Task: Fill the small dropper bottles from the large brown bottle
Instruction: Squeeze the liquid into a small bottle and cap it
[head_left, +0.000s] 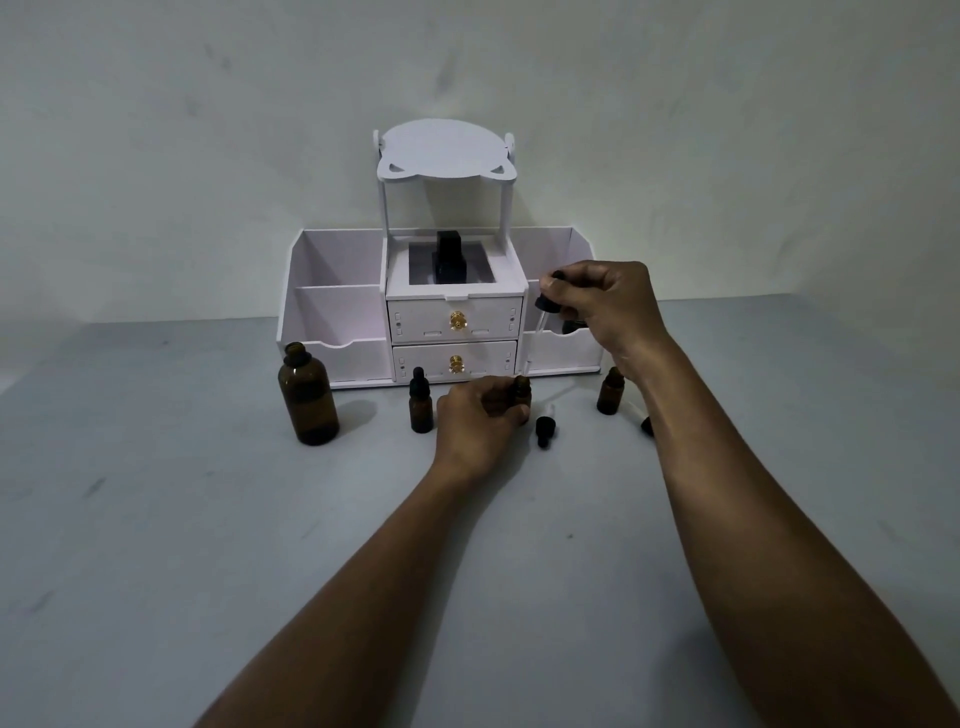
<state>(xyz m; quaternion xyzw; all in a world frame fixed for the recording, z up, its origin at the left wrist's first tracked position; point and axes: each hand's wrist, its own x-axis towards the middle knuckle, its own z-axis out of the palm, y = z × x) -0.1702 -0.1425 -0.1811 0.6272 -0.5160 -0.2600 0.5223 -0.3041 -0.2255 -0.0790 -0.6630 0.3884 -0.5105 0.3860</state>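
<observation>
The large brown bottle (307, 397) stands uncapped at the left of the table. My left hand (478, 423) grips a small open brown bottle (522, 391) standing on the table. My right hand (605, 306) holds a glass dropper (537, 332) by its black bulb, its tip just above that bottle's mouth. A capped small dropper bottle (420, 402) stands left of my left hand. Another small open bottle (610, 391) stands to the right. A loose black dropper cap (545, 430) lies between them.
A white desk organiser (332, 317) with two drawers, side bins and a top shelf stands against the wall behind the bottles; a dark bottle (450, 260) sits in its middle tray. Another black cap (647, 426) shows partly behind my right forearm.
</observation>
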